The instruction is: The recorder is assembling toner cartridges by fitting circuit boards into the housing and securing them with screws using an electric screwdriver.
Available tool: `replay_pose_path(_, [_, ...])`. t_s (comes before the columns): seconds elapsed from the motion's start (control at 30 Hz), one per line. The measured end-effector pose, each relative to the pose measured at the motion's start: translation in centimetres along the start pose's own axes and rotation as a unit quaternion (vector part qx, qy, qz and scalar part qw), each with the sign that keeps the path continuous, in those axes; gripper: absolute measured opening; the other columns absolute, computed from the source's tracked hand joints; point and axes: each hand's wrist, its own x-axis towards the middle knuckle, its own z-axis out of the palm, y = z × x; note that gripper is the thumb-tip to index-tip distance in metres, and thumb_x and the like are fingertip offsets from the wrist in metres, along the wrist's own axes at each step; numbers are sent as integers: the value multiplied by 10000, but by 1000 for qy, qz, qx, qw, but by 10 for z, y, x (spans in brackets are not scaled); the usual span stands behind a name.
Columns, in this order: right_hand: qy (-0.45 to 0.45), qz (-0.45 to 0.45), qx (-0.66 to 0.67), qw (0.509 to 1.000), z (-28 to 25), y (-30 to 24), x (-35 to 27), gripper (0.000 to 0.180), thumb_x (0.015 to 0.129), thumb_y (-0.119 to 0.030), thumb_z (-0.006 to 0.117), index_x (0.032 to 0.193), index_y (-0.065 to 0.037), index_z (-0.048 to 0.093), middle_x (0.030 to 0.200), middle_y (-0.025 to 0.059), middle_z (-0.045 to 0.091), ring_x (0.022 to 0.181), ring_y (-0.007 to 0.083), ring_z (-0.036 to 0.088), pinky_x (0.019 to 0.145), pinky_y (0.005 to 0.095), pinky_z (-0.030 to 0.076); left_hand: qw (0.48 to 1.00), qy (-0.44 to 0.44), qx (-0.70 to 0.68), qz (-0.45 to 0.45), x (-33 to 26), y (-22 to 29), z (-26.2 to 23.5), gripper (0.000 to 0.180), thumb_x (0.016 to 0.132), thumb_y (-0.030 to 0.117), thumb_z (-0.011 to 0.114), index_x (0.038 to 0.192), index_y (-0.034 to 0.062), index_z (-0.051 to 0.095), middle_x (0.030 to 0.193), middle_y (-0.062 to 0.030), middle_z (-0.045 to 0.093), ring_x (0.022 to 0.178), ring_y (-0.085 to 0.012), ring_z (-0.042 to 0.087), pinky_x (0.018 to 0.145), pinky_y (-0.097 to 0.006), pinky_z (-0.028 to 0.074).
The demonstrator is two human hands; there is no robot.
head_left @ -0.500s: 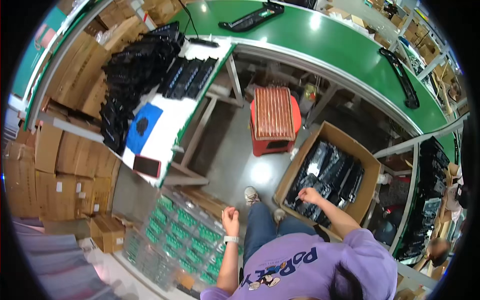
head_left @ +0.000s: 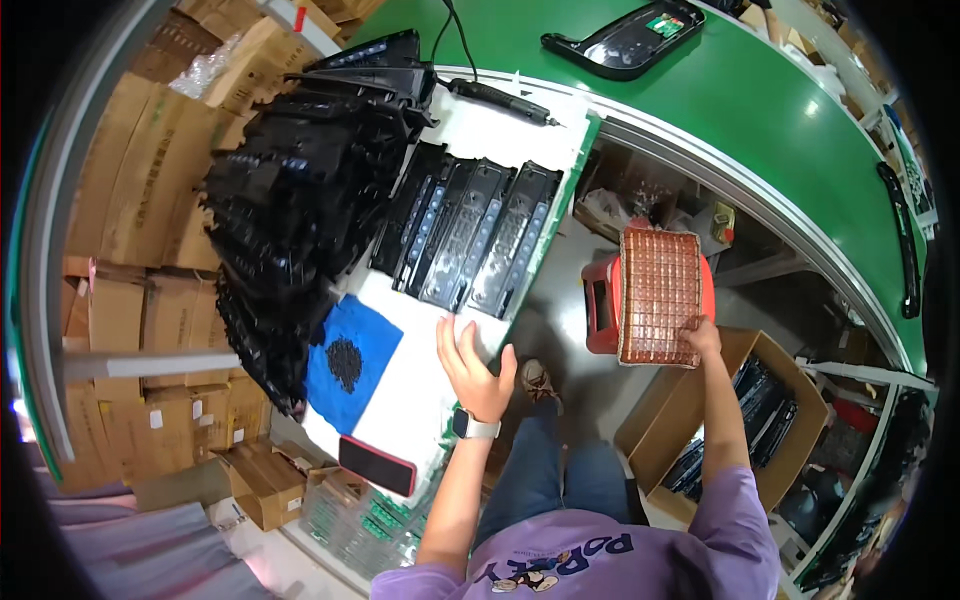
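My left hand is open, its fingers spread at the near edge of the white-covered table. Just beyond the fingertips lie several long black plastic panels side by side, each with a row of pale dots. My right hand has its fingers curled over the near right corner of a brown woven seat mat, which covers a red stool. A blue cloth bears a heap of small dark pieces, probably screws. A black pen-shaped electric screwdriver lies at the table's far end.
Black plastic parts are piled along the table's left side. A red-edged phone rests at the near corner. An open carton of black parts stands right of my legs. Beyond runs a green bench carrying a black housing.
I have moved forward, closer to the table and stool. My right hand has left the carton and reached the stool's mat. My left hand has risen over the table edge and opened.
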Motion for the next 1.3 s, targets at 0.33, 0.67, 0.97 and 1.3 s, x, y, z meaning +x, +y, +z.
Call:
replay_pose_path(0.33, [89, 54, 52, 993, -3, 34, 162, 1301, 464, -640, 791, 1361, 123, 238, 1385, 326, 289, 1308, 373, 307, 1076, 369, 271, 985, -51, -104, -126, 25, -60, 37, 912, 705, 526, 649, 1354, -2, 286, 1416, -227, 271, 1346, -433, 157, 1062, -568, 99])
replay_pose_path(0.67, [-149, -104, 461, 869, 11, 52, 195, 1076, 609, -5, 818, 1417, -106, 116, 1353, 111, 398, 1267, 255, 369, 1045, 442, 310, 973, -113, 39, -196, 22, -54, 32, 967, 649, 634, 656, 1294, -20, 352, 1383, -247, 252, 1321, -471, 162, 1048, -597, 154])
replay_pose_path(0.97, [-187, -58, 159, 968, 52, 78, 147, 1168, 532, -113, 885, 1408, -184, 115, 1355, 64, 402, 1254, 228, 382, 1028, 421, 354, 976, -77, -39, -201, 28, -56, 42, 847, 688, 542, 680, 1248, -32, 408, 1344, -221, 343, 1315, -444, 219, 1044, -567, 190])
replay_pose_path(1.3, [-241, -93, 192, 947, 136, 35, 59, 1274, 441, -365, 917, 1390, -7, 147, 1337, 128, 445, 1184, 232, 462, 1005, 351, 386, 978, -85, -47, -183, 27, -58, 36, 881, 633, 494, 724, 1268, -24, 402, 1357, -216, 332, 1300, -455, 228, 1016, -602, 192])
